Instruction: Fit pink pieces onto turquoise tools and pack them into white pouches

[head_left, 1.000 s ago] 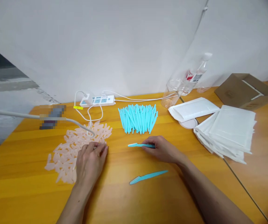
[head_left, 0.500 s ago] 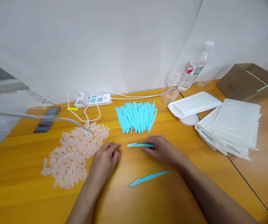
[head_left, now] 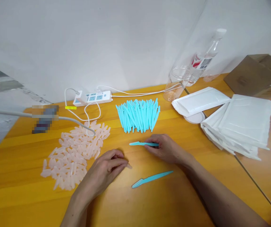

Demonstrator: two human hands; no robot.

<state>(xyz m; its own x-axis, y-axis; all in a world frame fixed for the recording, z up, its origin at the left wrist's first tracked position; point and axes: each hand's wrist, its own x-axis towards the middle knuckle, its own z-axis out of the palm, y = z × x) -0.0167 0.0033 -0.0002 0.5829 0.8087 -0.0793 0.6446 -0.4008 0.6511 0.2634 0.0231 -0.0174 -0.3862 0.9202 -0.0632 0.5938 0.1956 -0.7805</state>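
My right hand (head_left: 165,148) pinches a turquoise eyebrow razor (head_left: 137,143) by its handle, with the blade end pointing left. Between the thumb and fingertips of my left hand (head_left: 112,165) is a small translucent pinkish blade cap (head_left: 129,166), mostly hidden by the fingers. The cap is apart from the razor, a little below its blade end. Another turquoise razor (head_left: 152,179) lies on the table closer to me. Beyond my hands is a pile of such razors (head_left: 139,116). Pale pink caps (head_left: 71,157) are spread out to the left.
A white power strip (head_left: 95,97) with cables sits by the wall, and a grey cable (head_left: 64,118) hangs over the caps. A clear container (head_left: 174,86), a bottle (head_left: 203,60), white padded mailers (head_left: 246,119) and a cardboard box (head_left: 249,77) stand or lie at right.
My left hand has shifted right and toward me, and a pale cap now shows at its fingertips. My right hand keeps the razor in nearly the same place. The view has tilted slightly.
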